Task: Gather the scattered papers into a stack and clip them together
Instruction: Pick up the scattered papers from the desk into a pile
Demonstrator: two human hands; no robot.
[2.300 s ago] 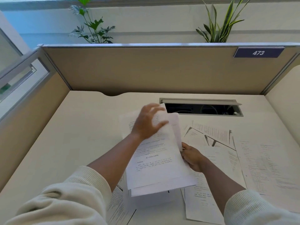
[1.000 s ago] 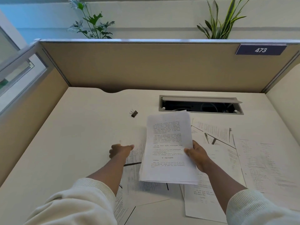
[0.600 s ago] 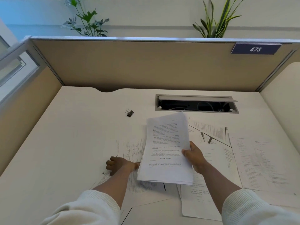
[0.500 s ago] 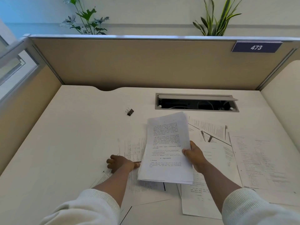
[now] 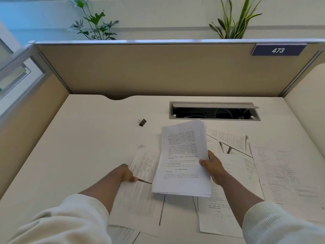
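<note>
My right hand [image 5: 212,167] grips a stack of printed papers [image 5: 182,155] by its right edge and holds it tilted above the desk. My left hand [image 5: 125,174] pinches the left edge of a loose printed sheet [image 5: 140,175], which is blurred and partly lifted off the desk. More loose sheets lie scattered on the desk: one far right [image 5: 283,175], overlapping ones behind the stack [image 5: 228,140], one under my right forearm [image 5: 216,210]. A small black binder clip [image 5: 141,122] rests on the desk, beyond my left hand.
The white desk [image 5: 79,147] is walled in by tan cubicle partitions [image 5: 158,71] at the back and both sides. An open cable tray slot [image 5: 213,111] is cut into the desk behind the stack. Plants stand above the back partition.
My left hand has closed on the loose sheet at the left and is dragging it up and inward; the sheet's edge has lifted. My right hand keeps the stack nearly in place.
</note>
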